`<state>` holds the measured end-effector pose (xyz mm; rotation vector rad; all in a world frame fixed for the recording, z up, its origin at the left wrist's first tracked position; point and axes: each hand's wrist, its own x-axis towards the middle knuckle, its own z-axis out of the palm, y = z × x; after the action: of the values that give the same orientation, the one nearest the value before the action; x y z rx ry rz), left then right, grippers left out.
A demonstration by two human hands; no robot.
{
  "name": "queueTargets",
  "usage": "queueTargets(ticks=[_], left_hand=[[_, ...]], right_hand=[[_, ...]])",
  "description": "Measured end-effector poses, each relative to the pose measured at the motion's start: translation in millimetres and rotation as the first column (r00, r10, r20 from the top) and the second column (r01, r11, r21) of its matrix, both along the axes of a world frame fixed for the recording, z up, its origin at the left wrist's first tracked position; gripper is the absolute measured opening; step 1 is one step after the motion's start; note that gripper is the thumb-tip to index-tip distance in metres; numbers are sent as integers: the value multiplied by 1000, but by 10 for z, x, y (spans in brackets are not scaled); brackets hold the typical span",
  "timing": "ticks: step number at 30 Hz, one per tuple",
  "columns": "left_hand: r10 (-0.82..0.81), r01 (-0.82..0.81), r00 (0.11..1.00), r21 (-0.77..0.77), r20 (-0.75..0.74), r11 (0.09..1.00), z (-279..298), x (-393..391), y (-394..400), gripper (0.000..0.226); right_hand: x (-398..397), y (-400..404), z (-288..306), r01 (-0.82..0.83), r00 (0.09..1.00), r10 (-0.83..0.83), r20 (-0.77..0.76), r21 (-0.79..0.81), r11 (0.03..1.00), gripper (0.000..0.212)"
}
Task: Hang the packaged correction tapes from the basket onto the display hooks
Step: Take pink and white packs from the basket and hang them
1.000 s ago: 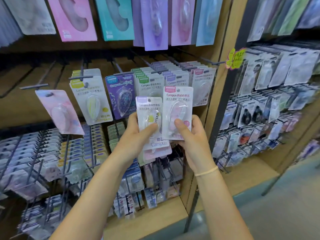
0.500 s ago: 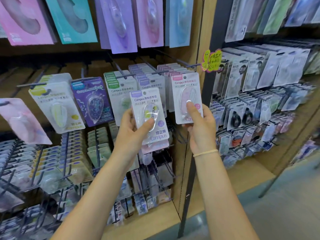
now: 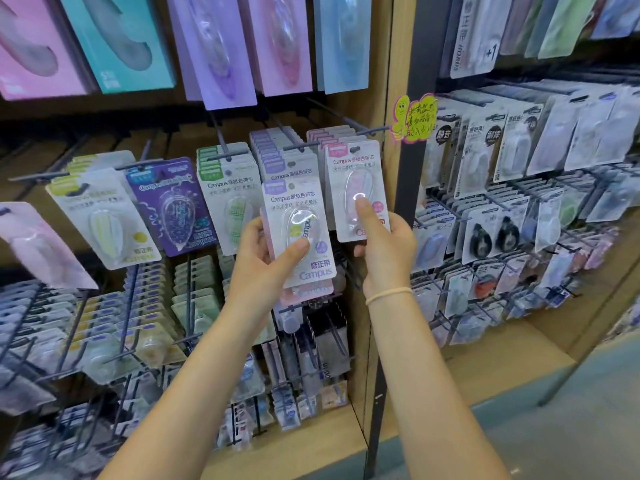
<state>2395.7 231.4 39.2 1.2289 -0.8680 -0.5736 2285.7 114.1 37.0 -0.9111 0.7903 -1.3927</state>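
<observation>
My right hand (image 3: 384,244) grips a pink-labelled correction tape pack (image 3: 353,174), thumb on its clear blister, held up at the tip of the rightmost display hook (image 3: 367,131), where a row of pink packs hangs. Whether the pack's hole is on the hook I cannot tell. My left hand (image 3: 263,261) holds a small stack of packs, a purple-labelled one (image 3: 298,209) in front and a pink one partly hidden behind it. The basket is out of view.
More hooks to the left carry purple (image 3: 277,161), green (image 3: 225,174), dark purple (image 3: 169,202) and yellow (image 3: 97,209) packs. Large packs hang above. A wooden upright (image 3: 391,81) with a yellow-pink tag (image 3: 414,117) borders the bay; further stationery racks fill the right.
My right hand has lifted the pink pack up and to the right, from beside the left stack to the rightmost hook. The left hand's stack stayed roughly where it was.
</observation>
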Motion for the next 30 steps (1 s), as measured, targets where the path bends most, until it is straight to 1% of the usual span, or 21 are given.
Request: queueTargets(ticks=[2,6,7,9,11,13,15,16,17,21,23,27,30], left_hand=[[10,-10,1000,-1,-9,1000,-14,-10,8,59],[6,-6,1000,-16,-19,1000,-50,-31,26,56],[4,-4,1000,-16,-19,1000,-65,-33,30,57],[-1,1,1000,-13,-30,1000,-96,-41,41,66],[-6,6,999,-15,-35,1000,-128,-44,56,71],[-17,16,1000,-26,-22,1000,-135,-62,77,71],[-30,29,1000,-43,-7,999,-117,-87,106,72],[-35,35,999,-49,0,998,-100,-93,130,68],[-43,43,999,-50,6,998,-79,-89,161,65],[-47,48,998,-20,35,999,-48,50,326,58],[-14,15,999,-5,39,1000,-63,166,409,51],[83,-83,997,-36,-1,996,-46,390,557,33],[96,-96,995,-56,-10,994,-1,484,627,30]], right_hand=[[-17,16,-38,-6,1000,6,-5,27,1000,32],[-166,105,-209,22,999,-24,31,90,996,36],[-211,150,-250,36,999,-38,30,88,995,34],[-281,240,-304,22,1000,-22,6,44,999,27],[-322,346,-285,-78,994,76,-75,-30,996,23],[-323,456,-221,-241,960,223,-167,-102,965,21],[-288,552,-170,-387,913,356,-200,-147,910,12],[-268,593,-153,-426,897,393,-203,-156,891,11],[-243,616,-152,-441,891,407,-203,-163,883,15],[-135,630,-160,-416,906,388,-168,-191,889,27],[-69,607,-145,-412,909,385,-159,-210,887,29],[60,540,-30,-412,903,348,-252,-278,868,19],[157,460,60,-415,889,309,-339,-309,856,17]])
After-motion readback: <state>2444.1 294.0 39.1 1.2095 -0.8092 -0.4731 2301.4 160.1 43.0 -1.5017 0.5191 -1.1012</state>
